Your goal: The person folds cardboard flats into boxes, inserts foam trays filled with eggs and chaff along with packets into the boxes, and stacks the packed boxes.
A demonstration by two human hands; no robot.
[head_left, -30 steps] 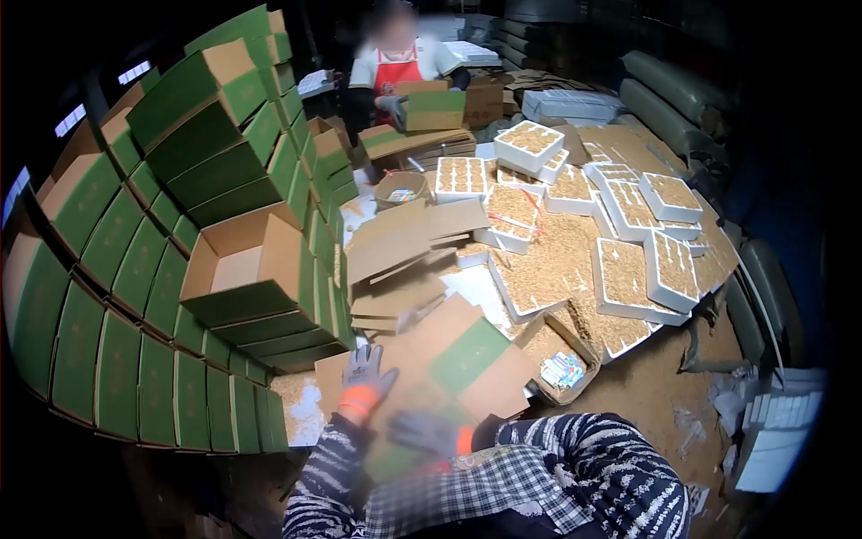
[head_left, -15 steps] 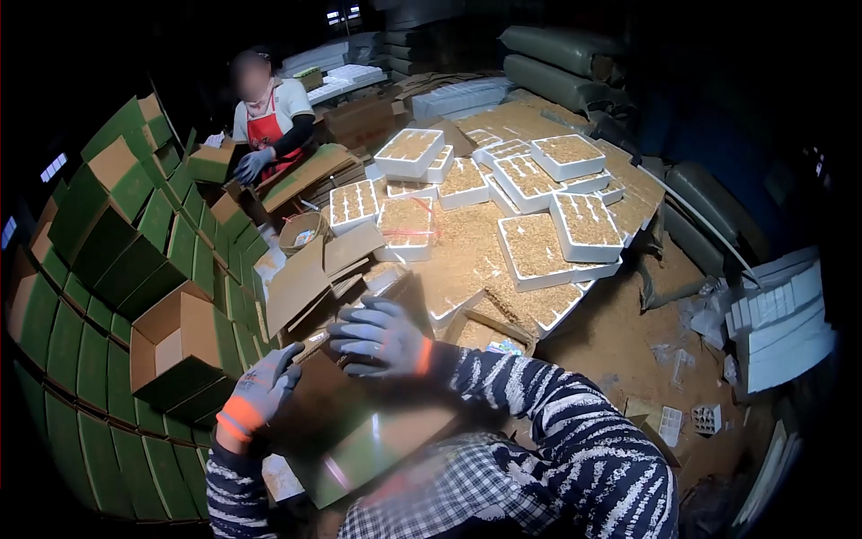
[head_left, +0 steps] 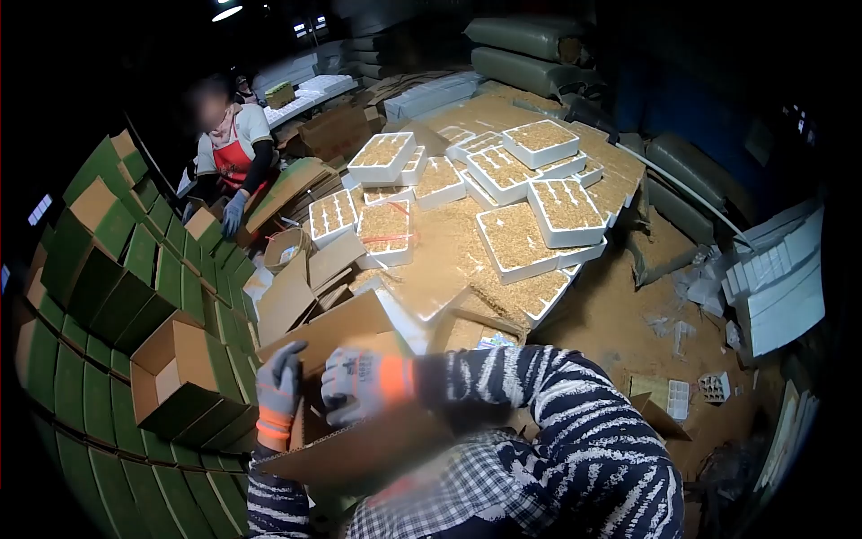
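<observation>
An opened cardboard box point(head_left: 368, 449) sits tilted in front of my body, brown inside, its flap standing up at the far side. My left hand point(head_left: 278, 386), in a grey glove with an orange cuff, grips its left edge with fingers bent over the rim. Across the opening reaches my right hand point(head_left: 352, 382), gloved alike, slightly blurred. Its fingers are apart and slope down into the box, with nothing seen in them. Both forearms wear dark sleeves with white stripes.
Green boxes point(head_left: 81, 386) are stacked at the left, with an open box point(head_left: 180, 364) among them. White foam trays point(head_left: 512, 242) filled with grainy material stand on the table point(head_left: 440, 260). Behind the stacks is a co-worker point(head_left: 238, 162) in a red apron. A small carton point(head_left: 467, 332) sits ahead.
The box has swung round and its opening now faces up. My right hand has lowered from above it into the opening. The co-worker's gloved hand has moved down; the view has shifted.
</observation>
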